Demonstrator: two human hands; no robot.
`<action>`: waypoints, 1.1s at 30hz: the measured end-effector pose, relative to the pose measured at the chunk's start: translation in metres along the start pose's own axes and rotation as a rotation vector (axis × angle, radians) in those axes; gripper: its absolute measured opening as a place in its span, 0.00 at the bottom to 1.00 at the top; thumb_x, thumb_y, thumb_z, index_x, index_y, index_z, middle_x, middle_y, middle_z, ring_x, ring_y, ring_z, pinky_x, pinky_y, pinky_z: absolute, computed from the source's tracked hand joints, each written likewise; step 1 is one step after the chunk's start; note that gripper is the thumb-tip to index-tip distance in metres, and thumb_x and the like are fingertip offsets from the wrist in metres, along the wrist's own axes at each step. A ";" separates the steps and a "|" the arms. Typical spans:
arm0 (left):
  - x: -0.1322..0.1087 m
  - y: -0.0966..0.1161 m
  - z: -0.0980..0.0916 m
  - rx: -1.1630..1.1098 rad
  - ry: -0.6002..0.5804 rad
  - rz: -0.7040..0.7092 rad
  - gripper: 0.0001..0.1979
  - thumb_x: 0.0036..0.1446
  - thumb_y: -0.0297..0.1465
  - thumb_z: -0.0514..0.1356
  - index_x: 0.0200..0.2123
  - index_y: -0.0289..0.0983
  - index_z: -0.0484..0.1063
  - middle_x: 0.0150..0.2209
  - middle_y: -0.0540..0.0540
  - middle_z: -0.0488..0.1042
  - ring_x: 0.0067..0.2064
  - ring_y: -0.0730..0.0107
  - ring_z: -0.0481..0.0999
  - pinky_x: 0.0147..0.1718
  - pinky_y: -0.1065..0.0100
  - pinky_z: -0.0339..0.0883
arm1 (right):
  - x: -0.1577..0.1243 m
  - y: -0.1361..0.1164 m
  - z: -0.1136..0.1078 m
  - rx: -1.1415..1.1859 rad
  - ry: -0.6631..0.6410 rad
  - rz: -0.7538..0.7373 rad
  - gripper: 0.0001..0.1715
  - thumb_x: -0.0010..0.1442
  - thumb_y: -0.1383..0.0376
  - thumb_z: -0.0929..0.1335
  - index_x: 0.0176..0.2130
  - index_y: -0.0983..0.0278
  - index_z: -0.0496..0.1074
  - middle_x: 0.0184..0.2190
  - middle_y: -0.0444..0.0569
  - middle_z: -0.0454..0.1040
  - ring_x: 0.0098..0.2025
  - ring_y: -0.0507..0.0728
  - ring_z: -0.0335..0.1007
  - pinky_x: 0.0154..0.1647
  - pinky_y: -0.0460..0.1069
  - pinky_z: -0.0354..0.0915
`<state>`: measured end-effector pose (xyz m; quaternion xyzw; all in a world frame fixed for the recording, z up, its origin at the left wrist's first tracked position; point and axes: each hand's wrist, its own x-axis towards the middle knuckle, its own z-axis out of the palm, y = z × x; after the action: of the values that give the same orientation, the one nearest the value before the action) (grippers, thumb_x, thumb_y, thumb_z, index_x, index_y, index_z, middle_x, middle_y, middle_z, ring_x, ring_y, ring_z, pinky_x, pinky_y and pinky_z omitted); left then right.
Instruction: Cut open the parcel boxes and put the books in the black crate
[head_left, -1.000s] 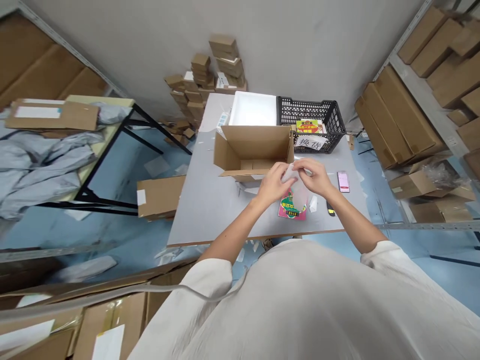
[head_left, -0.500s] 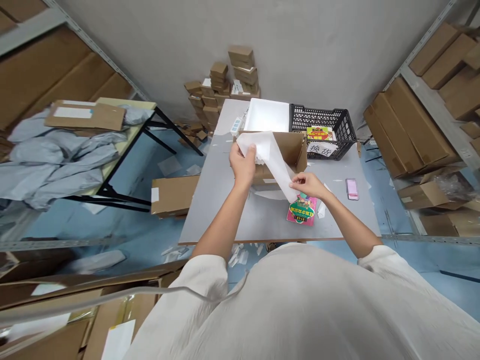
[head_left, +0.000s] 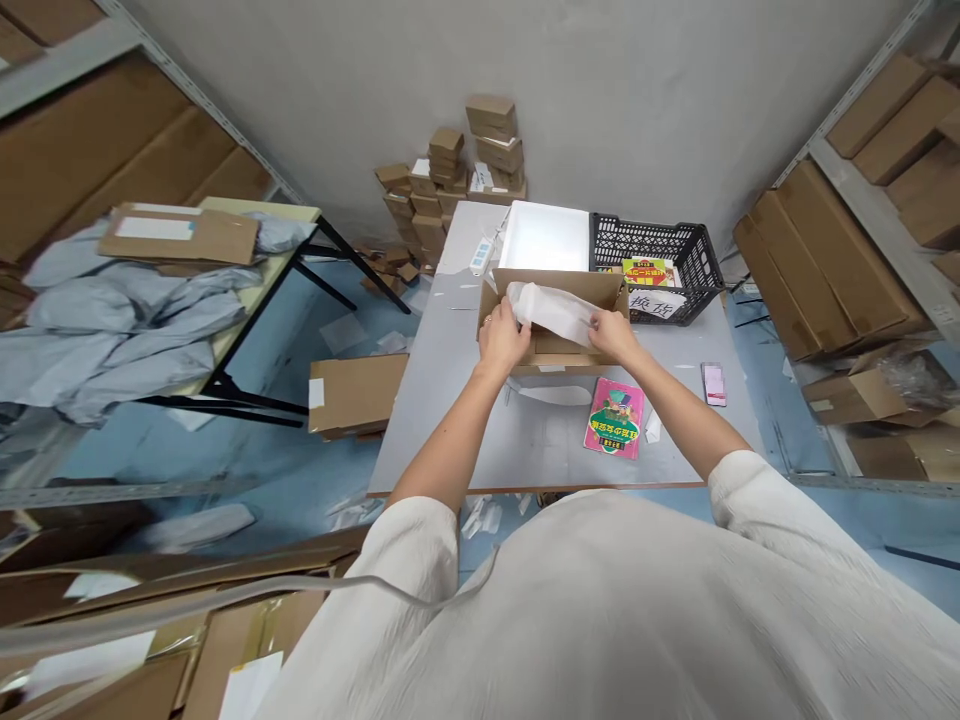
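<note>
Between my two hands stretches a strip of translucent white wrapping sheet (head_left: 553,310), held over the opening of a cardboard box (head_left: 556,357). My left hand (head_left: 501,335) grips its left end, which looks bunched or folded. At the right end, my right hand (head_left: 611,332) pinches the sheet near the box's right wall. A pink book (head_left: 615,418) with a green oval on its cover lies on the table in front of the box. What is at the bottom of the box is mostly hidden by the sheet and my hands.
Behind the box stand a white tray (head_left: 550,235) and a black plastic crate (head_left: 701,280) holding a yellow-and-red book (head_left: 649,272). A power strip (head_left: 482,257) lies left of the tray, a phone (head_left: 714,384) at the table's right. Parcels cover a side table (head_left: 289,240).
Both hands have moved the white sheet away from me, from above the box's near edge and the pink book into the box opening. The pink book is now fully uncovered.
</note>
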<state>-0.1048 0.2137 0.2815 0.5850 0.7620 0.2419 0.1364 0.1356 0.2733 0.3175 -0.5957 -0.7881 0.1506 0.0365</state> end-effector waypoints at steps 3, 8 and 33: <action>0.001 -0.007 0.004 0.021 0.012 0.014 0.34 0.69 0.32 0.58 0.76 0.32 0.64 0.78 0.26 0.66 0.77 0.32 0.67 0.73 0.36 0.64 | -0.001 0.003 0.001 -0.047 -0.047 -0.011 0.22 0.72 0.68 0.68 0.59 0.68 0.84 0.56 0.67 0.86 0.62 0.73 0.82 0.63 0.59 0.72; -0.003 -0.007 0.003 -0.031 0.057 0.106 0.29 0.71 0.32 0.58 0.72 0.37 0.70 0.74 0.30 0.71 0.73 0.34 0.71 0.73 0.36 0.66 | -0.009 0.008 -0.003 -0.002 -0.034 -0.031 0.25 0.75 0.67 0.66 0.65 0.68 0.82 0.55 0.63 0.88 0.64 0.70 0.82 0.66 0.57 0.72; -0.132 0.092 0.143 -0.429 -0.565 0.442 0.17 0.72 0.29 0.59 0.57 0.41 0.83 0.56 0.42 0.87 0.57 0.58 0.86 0.62 0.57 0.79 | -0.109 0.183 0.077 0.489 0.069 0.259 0.18 0.69 0.65 0.69 0.49 0.60 0.88 0.51 0.52 0.90 0.54 0.62 0.86 0.64 0.56 0.76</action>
<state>0.0784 0.1360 0.1991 0.7362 0.4829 0.2488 0.4037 0.3187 0.1994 0.2056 -0.6697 -0.6440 0.3195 0.1862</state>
